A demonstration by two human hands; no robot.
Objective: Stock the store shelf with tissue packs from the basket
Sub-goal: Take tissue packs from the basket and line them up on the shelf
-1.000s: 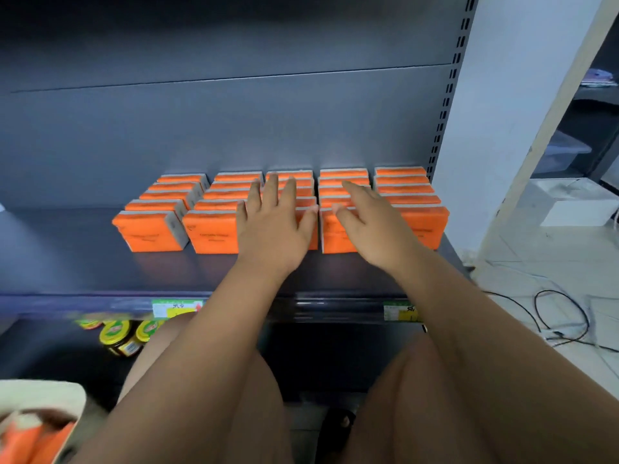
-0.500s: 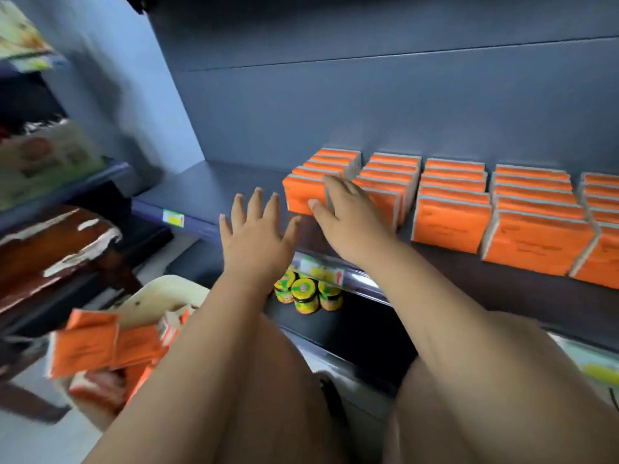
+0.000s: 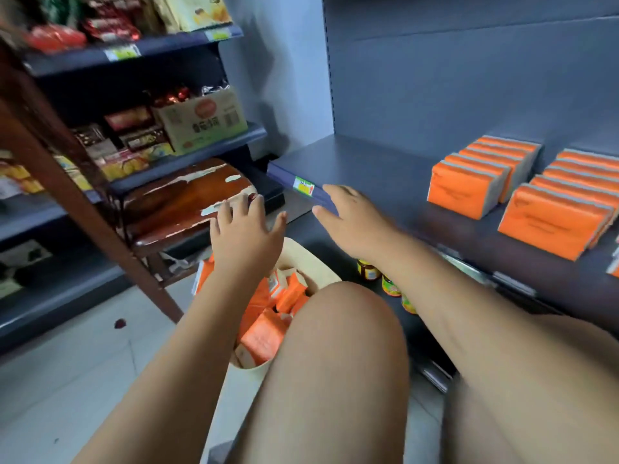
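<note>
Observed left hand (image 3: 246, 236) above the basket (image 3: 321, 266), fingers straight and spread, holding nothing. Noted right hand (image 3: 351, 222) just beside it, likewise flat and empty, fingertips at the front edge of the shelf (image 3: 368, 162) near a price label (image 3: 303, 187); cannot tell whether touching. Confirmed hands apart, with a narrow gap between the thumbs. Located loose orange tissue packs (image 3: 264, 336) in the basket below the left wrist, against the knee. Found stocked tissue packs (image 3: 469, 192) in rows well right of the right hand, with bare shelf surface between them and the shelf's left corner. Recorded small jars (image 3: 367, 269) under the right forearm. Logged a worn wooden seat (image 3: 187, 195) just beyond the left fingertips, and open floor (image 3: 83, 363) left of the left arm.
</note>
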